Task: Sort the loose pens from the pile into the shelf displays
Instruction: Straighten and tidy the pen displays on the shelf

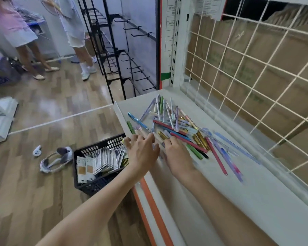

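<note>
- Plainly, the shelf [256, 183] is a white tray with a raised lip, which keeps the loose pile from rolling off; it spreads ahead of the fingers.
- The pens [178, 128] lie crisscrossed just beyond the fingertips: red, blue, green, gold and lilac barrels, some capped.
- The left hand [142, 151] reaches in with fingers spread wide, holding nothing, likely to rake the pile.
- The right hand [178, 155] has fingers bent onto the pens' near edge; whether it pinches one, I cannot tell.

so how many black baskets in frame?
1: the black basket sits on the floor left of the shelf, below the left hand, holding packaged items. Others may be out of frame.
</note>
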